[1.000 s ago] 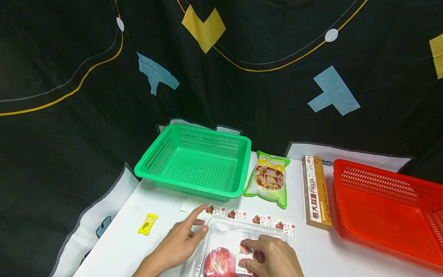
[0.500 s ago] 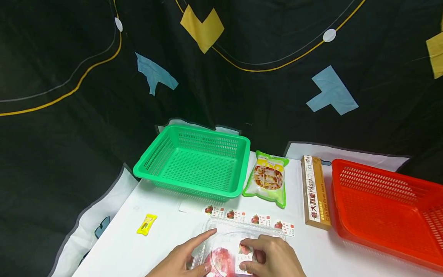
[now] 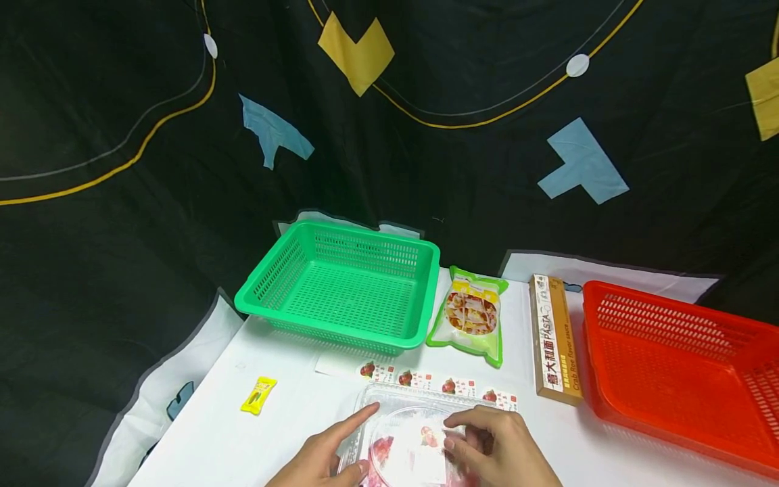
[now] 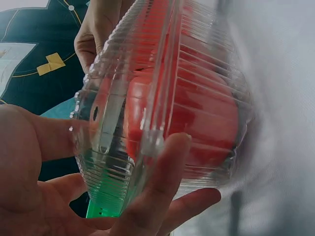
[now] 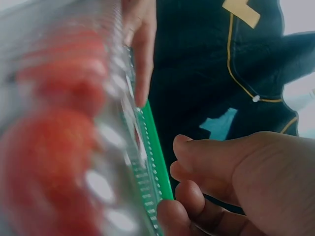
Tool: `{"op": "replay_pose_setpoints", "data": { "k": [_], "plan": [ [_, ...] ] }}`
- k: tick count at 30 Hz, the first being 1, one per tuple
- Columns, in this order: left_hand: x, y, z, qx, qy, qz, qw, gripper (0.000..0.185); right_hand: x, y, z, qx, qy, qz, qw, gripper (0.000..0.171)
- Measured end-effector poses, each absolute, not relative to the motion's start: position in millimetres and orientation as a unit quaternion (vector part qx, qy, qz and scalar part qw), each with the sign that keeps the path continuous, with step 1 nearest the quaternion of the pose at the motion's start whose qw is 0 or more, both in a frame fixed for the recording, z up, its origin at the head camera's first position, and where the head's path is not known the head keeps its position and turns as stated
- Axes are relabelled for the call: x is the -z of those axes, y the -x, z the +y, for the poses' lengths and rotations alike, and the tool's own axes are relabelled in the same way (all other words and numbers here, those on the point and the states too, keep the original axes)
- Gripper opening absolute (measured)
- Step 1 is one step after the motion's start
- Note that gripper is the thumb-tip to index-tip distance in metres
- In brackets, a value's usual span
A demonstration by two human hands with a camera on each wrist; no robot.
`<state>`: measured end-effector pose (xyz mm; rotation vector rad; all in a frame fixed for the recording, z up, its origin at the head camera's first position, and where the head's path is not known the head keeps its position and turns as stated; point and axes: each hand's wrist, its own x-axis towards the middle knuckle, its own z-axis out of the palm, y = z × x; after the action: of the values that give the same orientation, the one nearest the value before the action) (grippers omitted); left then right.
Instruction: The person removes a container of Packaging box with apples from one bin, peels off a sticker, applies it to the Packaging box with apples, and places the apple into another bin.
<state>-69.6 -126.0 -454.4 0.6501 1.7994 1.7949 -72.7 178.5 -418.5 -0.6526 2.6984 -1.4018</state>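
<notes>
Left hand (image 3: 319,456) grips the left edge of the clear box (image 3: 420,433) of red fruit — thumb and fingers curled round its rim. Right hand (image 3: 502,453) pinches the lid top. Box sits on the white surface (image 3: 255,439), not yet in the green basket (image 3: 343,287) or red basket (image 3: 675,365) — sticker strip (image 3: 438,384) just beyond

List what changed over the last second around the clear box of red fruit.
The left hand drew back from the sticker strip and now grips the clear clamshell's left edge. The right hand shifted right across the lid. The green basket, red basket, pasta box, pouch and yellow sachet stayed put.
</notes>
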Motion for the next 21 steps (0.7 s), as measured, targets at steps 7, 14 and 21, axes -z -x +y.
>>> {"op": "replay_pose_setpoints", "data": {
  "k": [7, 14, 21],
  "plan": [
    [451.4, 67.2, -128.0, -0.673, -0.213, 0.654, 0.273, 0.069, 415.4, 71.3, 191.9, 0.443, 0.166, 0.878, -0.065, 0.010],
    [448.3, 66.0, -127.8, -0.669, -0.202, 0.658, 0.279, 0.069, 421.0, 70.0, 214.7, 0.454, 0.088, 0.881, -0.103, 0.012],
    [445.7, 65.9, -126.9, -0.678, -0.210, 0.649, 0.273, 0.069, 435.8, 70.6, 244.1, 0.447, 0.012, 0.890, -0.095, 0.009]
  ]
}}
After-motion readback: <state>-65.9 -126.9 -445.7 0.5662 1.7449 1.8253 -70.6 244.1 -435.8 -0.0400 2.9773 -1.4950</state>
